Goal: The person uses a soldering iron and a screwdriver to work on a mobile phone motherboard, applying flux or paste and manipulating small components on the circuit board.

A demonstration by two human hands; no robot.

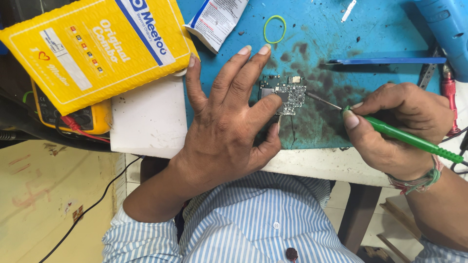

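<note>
Left of the spread fingers lies a yellow padded envelope (95, 46), touching the left hand (226, 124). Those fingers are apart, pressing a small circuit board (287, 95) on the blue mat (370, 39). Right of it, the right hand (395, 129) pinches a green screwdriver (409, 139) near the mat's front edge.

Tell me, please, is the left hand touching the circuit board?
Touching: the head view shows the left hand with a fingertip pressed on the circuit board.
</note>
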